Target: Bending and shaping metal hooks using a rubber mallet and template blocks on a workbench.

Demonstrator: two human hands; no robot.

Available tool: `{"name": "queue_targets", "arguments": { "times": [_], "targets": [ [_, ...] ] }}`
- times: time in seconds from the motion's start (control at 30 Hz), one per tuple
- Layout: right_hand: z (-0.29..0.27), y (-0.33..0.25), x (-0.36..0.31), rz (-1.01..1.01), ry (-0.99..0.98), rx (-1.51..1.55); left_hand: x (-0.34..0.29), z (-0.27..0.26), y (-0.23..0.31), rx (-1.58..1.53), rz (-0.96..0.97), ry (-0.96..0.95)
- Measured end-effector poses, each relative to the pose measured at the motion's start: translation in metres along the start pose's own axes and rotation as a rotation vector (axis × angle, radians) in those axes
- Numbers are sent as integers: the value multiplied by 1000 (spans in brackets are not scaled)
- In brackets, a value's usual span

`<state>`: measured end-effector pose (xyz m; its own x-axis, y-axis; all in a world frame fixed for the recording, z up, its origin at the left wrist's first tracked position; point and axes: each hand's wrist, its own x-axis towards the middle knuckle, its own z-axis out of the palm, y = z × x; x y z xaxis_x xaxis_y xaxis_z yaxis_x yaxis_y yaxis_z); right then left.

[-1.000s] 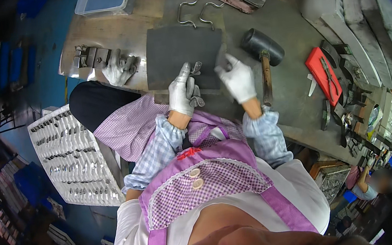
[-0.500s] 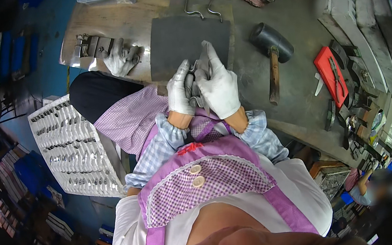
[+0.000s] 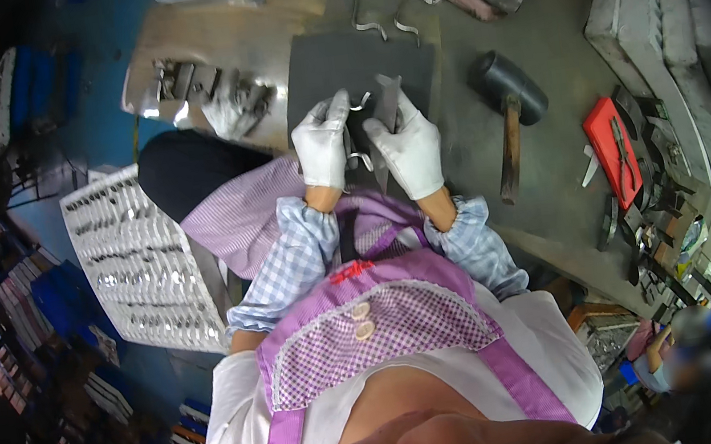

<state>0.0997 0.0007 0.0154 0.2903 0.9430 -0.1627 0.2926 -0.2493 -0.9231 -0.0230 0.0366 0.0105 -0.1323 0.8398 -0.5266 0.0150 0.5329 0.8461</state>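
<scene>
My left hand [image 3: 322, 144], in a white glove, is closed around a bent metal piece. The shiny curved ends [image 3: 360, 162] of that piece stick out on the right of the fingers. Its middle is hidden by the glove. My right hand [image 3: 410, 145], gloved too, pinches a flat grey metal blade [image 3: 390, 99] that points away from me, its other end showing below the fingers. A small gap separates the blade from the bent piece. Both hands are over the near part of a dark mat [image 3: 313, 70]. Two similar bent metal pieces [image 3: 367, 12] lie beyond the mat.
Right of the mat lies a black-headed mallet [image 3: 507, 87]; farther right, pliers rest on a red tray [image 3: 602, 131]. A crumpled glove [image 3: 232, 112] sits beside metal blocks at the left. A white tray [image 3: 122, 253] with rows of metal parts stands below the table's left side.
My hands have drawn apart, the right one moving right with the blade away from the bent piece. The whole view has shifted slightly.
</scene>
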Motion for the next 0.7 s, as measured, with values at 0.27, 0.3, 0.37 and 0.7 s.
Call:
{"name": "queue_targets", "arguments": {
  "times": [0.27,0.3,0.37,0.7],
  "targets": [
    [-109,-1,4,-625,511,-623,99,24,82,1101,1174,-10],
    [-116,1,-2,-519,547,-763,117,36,91,1089,1189,1],
    [-127,24,-11,-321,557,-965,148,55,95,1428,835,-8],
    [-181,112,-21,241,277,-1160,188,33,70,1503,1491,-331]
  ]
}}
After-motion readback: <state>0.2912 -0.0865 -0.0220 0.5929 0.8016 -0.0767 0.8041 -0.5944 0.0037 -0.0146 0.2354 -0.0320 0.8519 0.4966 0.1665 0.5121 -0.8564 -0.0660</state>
